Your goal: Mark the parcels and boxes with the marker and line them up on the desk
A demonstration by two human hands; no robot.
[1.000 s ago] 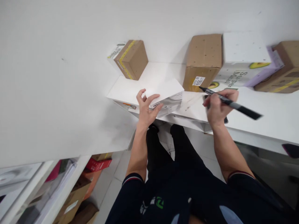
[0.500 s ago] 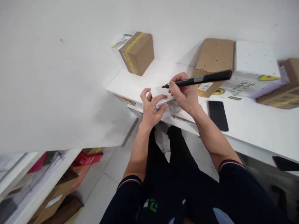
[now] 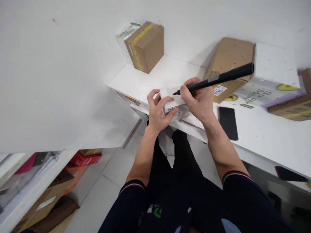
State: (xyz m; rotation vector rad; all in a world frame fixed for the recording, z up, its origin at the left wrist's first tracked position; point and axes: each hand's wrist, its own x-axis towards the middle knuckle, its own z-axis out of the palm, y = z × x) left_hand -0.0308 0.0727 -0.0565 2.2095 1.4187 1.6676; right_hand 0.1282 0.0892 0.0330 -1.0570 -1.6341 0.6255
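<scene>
My left hand [image 3: 159, 111] is wrapped round the near-left end of a small white box [image 3: 172, 103], fingers on its top and thumb on the side with printed text. A black marker [image 3: 224, 76] is gripped in my right hand [image 3: 199, 100], its uncapped tip just over the box's top, to the left. Whether the tip touches the surface I cannot tell. The marker's back end points up and to the right. My right hand hides part of the box's right end.
A white shelf desk [image 3: 264, 136] runs along the wall. On it are a taped brown box [image 3: 152, 48], a larger brown carton [image 3: 230, 58], a white avocado-print box [image 3: 274, 64] and a phone [image 3: 228, 123]. Lower left, a rack holds cartons [image 3: 48, 207].
The view has shifted slightly, so the boxes sit a little differently in it. Both hands keep their holds; the marker tip stays close over the white box.
</scene>
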